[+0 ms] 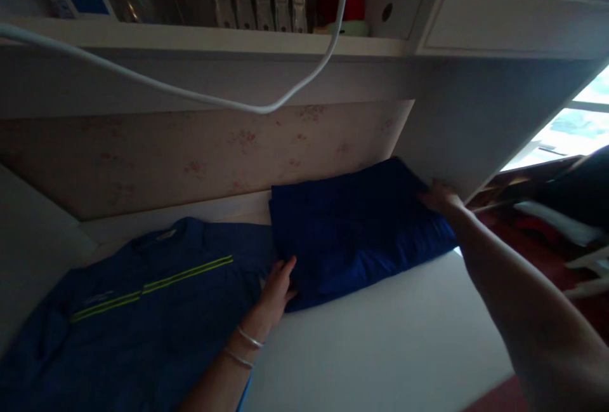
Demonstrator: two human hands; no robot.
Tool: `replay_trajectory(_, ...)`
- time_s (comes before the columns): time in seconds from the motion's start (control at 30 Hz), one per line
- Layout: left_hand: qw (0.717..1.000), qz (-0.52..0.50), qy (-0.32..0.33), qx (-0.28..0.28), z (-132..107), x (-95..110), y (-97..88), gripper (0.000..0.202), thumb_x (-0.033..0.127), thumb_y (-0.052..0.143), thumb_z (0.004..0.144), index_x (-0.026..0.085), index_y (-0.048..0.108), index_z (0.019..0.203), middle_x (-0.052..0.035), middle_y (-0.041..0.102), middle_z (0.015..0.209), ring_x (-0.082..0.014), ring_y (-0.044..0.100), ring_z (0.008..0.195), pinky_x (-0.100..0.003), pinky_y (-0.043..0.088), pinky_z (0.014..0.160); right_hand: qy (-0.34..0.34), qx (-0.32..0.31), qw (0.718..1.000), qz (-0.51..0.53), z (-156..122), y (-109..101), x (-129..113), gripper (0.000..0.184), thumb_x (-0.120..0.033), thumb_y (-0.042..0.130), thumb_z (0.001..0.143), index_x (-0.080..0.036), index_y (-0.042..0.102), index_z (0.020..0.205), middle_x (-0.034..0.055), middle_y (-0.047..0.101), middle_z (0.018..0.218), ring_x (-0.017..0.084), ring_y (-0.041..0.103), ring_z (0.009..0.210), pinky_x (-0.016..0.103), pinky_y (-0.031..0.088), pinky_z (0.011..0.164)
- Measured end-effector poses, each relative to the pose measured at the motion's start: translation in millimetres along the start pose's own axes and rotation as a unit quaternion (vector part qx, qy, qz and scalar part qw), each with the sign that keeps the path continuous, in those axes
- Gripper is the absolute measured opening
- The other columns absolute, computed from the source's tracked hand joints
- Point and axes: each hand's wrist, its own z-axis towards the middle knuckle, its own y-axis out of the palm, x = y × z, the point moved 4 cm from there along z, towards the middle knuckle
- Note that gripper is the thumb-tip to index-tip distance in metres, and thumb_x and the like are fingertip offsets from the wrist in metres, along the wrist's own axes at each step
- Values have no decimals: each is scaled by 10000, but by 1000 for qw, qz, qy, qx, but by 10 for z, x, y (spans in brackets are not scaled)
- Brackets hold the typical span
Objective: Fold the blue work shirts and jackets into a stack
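Observation:
A folded dark blue cloth (pixel 352 228), perhaps a garment, lies against the back of the white surface. My left hand (pixel 276 288), with two silver bangles on its wrist, is closed on the cloth's near left edge, the fingertips partly tucked at the fold. At the far right end, my right hand (pixel 442 199) grips the cloth's other edge; its fingers look dim and partly hidden. Left of the cloth is a blue work jacket (pixel 181 310) spread flat, with yellow-green stripes across the chest. The folded cloth meets the jacket's sleeve.
Overhead runs a shelf (pixel 190 37) holding several upright folders and a red object. A white cable (pixel 190 94) droops in front of it. Behind is a floral panel (pixel 247 145). The white tabletop (pixel 371 342) extends toward me. A window (pixel 566 126) stands at right.

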Motion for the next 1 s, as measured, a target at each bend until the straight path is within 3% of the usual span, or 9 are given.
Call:
replay_trajectory(0.1,1000,10,-14,26,-113,-201,-291,474,421,612,873,188,507,1272,-170,582,1366,-235,669,1089,-397,547,932,-46,-37,997,-45,-452,253,-113,600,-281,682,825,-73,541,1370,302,538,1361,410,558,1227,569,423,1004)
replay_trajectory(0.2,981,164,95,37,-442,-227,-818,436,458,588,869,204,558,1222,-137,636,1294,-245,650,1125,-420,508,1002,-167,-47,985,-22,-1233,492,-465,473,-310,577,888,-115,586,1318,209,604,1305,335,583,1210,478,453,1035)
replay_trajectory(0.3,871,421,245,56,-944,-389,-1398,477,536,606,844,225,636,1203,-114,682,1240,-282,611,1198,-465,463,1065,-248,-66,963,80,-2258,675,-845,317,-353,514,932,-191,663,1161,140,680,1164,294,632,1109,460,498,982)
replay_trajectory(0.37,787,546,279,72,-1283,-630,-1728,548,561,621,831,225,639,1264,-114,681,1269,-293,618,1197,-448,496,1032,-258,-117,946,158,-2955,806,-1066,250,-359,512,950,-234,681,1086,105,711,1076,260,661,1023,417,526,924)
replay_trajectory(0.5,672,700,227,85,-1736,-1011,-2107,515,479,614,854,202,654,1286,-134,686,1264,-297,667,1096,-416,551,899,-154,-314,885,307,-3998,1212,-1481,258,-381,534,943,-252,641,1140,56,730,909,185,685,754,292,563,680)
replay_trajectory(0.6,625,738,187,173,-1881,-923,-2241,514,395,561,889,206,595,1366,-167,615,1359,-335,612,1167,-491,496,935,-85,-420,825,370,-4294,1574,-1848,399,-407,577,895,-254,565,1264,61,725,1013,169,672,722,284,562,627)
replay_trajectory(0.7,659,713,174,167,-1906,-737,-2312,521,438,566,882,229,606,1358,-164,551,1444,-359,524,1294,-532,414,1046,19,-442,796,413,-4230,1895,-2157,512,-434,635,826,-265,529,1297,72,695,1134,164,661,698,306,569,617)
replay_trajectory(0.87,794,600,59,79,-1955,-620,-2503,487,373,504,895,191,620,1332,-196,717,1174,-356,676,1080,-486,478,969,125,-473,736,469,-4099,2115,-2592,598,-357,694,793,-340,511,1362,49,593,1363,157,679,768,321,590,699)
replay_trajectory(1.0,927,374,18,36,-2206,-492,-2647,431,575,610,808,233,740,1035,-125,755,1075,-333,659,1114,-449,483,1011,152,-477,751,430,-4109,2109,-2795,753,-400,661,854,-323,338,1530,63,681,1170,134,651,619,312,591,624)
